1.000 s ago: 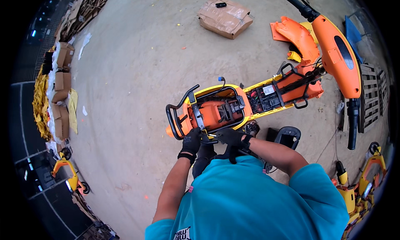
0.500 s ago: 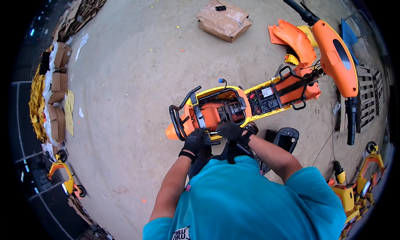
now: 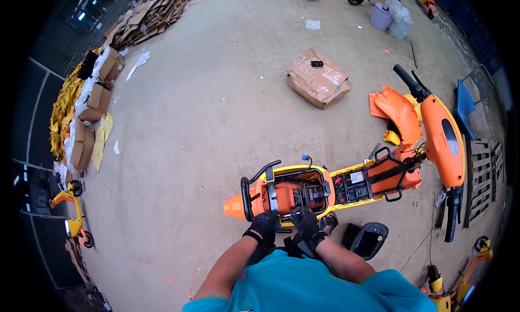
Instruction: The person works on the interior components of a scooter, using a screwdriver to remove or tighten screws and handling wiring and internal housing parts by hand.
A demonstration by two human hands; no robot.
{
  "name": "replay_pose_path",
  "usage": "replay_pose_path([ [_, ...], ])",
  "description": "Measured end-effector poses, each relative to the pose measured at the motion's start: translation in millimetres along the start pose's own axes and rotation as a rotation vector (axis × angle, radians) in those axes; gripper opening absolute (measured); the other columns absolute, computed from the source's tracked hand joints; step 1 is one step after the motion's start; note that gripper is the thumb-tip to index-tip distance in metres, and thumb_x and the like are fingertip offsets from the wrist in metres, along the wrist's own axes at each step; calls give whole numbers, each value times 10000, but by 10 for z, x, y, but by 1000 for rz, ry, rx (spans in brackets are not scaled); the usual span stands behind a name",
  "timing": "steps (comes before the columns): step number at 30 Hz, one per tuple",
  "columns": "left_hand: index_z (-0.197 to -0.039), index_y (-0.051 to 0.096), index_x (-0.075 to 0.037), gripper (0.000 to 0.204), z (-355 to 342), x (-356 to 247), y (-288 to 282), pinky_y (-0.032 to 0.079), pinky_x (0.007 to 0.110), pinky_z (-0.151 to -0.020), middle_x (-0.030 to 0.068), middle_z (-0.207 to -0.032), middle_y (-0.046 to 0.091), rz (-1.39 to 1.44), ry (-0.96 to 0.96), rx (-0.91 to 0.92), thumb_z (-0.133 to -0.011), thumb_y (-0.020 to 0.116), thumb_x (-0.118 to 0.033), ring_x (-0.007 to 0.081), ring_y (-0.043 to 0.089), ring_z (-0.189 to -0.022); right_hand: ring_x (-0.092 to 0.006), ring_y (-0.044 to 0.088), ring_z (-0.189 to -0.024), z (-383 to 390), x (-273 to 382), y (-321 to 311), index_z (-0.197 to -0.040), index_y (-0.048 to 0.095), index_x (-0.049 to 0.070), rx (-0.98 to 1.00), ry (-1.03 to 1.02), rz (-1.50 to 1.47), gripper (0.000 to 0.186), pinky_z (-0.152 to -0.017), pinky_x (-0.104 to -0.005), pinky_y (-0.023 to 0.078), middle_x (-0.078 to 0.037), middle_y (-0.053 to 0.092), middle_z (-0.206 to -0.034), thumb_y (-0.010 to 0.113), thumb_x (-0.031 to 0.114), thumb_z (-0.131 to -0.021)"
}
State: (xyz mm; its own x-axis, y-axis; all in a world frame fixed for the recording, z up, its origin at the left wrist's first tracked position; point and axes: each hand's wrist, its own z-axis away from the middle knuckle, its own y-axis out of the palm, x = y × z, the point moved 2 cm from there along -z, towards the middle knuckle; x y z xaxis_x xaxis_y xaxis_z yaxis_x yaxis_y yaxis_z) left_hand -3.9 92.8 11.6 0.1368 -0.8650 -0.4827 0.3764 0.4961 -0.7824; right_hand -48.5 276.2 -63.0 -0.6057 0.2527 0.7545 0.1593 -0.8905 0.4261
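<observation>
A yellow-and-orange electric scooter (image 3: 346, 206) stands before me with its seat opening and floor compartment uncovered. My left hand (image 3: 265, 223), in a black glove, is closed at the near rim of the seat opening, beside the black crossbar (image 3: 271, 195); what its fingers grip is hidden. Close to its right, my gloved right hand (image 3: 305, 223) is closed at the same rim. A thin, pale metal rod-like tool (image 3: 286, 215) shows between the hands, its right end in my right hand; its exact kind is too small to tell. A blue-tipped cable (image 3: 307, 158) sticks up from the far rim.
A black scooter seat (image 3: 370, 240) lies on the floor to the near right. Orange body panels (image 3: 398, 112) and a taped cardboard box (image 3: 318, 79) lie beyond the scooter. The handlebar (image 3: 445, 141) rises at right, near a wooden pallet (image 3: 479, 176). Cardboard boxes (image 3: 97, 101) line the left.
The view has tilted up, so the scooter sits lower and more of the far floor shows. My right hand has turned, its fingers now pointing forward; both hands stay at the near rim.
</observation>
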Motion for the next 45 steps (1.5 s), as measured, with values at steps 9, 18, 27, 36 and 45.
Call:
replay_pose_path([
  [9, -988, 601, -59, 290, -55, 118, 180, 522, 452, -762, 188, -908, 632, 28, 28, 2, -734, 673, -181, 369, 641, -884, -200, 649, -760, -108, -48, 13, -999, 581, 42, -255, 252, -213, 210, -672, -342, 581, -100, 635, -877, 509, 238, -971],
  [18, -928, 587, -56, 125, -19, 102, 334, 527, 459, -691, 169, -847, 635, 109, -54, -219, -823, 579, -122, 362, 654, -814, -336, 640, -764, -221, 17, -150, -955, 599, 28, -32, -397, 1522, 409, -647, -464, 496, -159, 653, -804, 802, 273, -699],
  [27, -928, 632, -85, 144, -49, -77, 232, 544, 427, -656, 106, -852, 675, -22, 38, -258, -808, 613, -163, 288, 682, -792, -387, 645, -796, -347, 25, -306, -978, 594, 43, 348, -441, 1707, 367, -670, -493, 502, -178, 663, -831, 715, 329, -781],
  [36, -756, 698, -106, 79, -189, -182, 245, 521, 385, -536, 69, -656, 669, -403, 111, -316, -739, 639, -155, 254, 671, -622, -398, 652, -776, -366, 26, -337, -921, 587, 46, 155, -355, 1510, 374, -660, -487, 521, -190, 670, -819, 745, 339, -750],
  [45, -778, 709, -80, 81, -114, -219, 228, 540, 367, -629, 90, -771, 668, -231, -48, -277, -714, 666, -102, 254, 677, -767, -374, 655, -817, -381, 259, -144, -968, 663, 60, 380, -231, 1681, 284, -704, -460, 527, -161, 683, -877, 683, 259, -767],
])
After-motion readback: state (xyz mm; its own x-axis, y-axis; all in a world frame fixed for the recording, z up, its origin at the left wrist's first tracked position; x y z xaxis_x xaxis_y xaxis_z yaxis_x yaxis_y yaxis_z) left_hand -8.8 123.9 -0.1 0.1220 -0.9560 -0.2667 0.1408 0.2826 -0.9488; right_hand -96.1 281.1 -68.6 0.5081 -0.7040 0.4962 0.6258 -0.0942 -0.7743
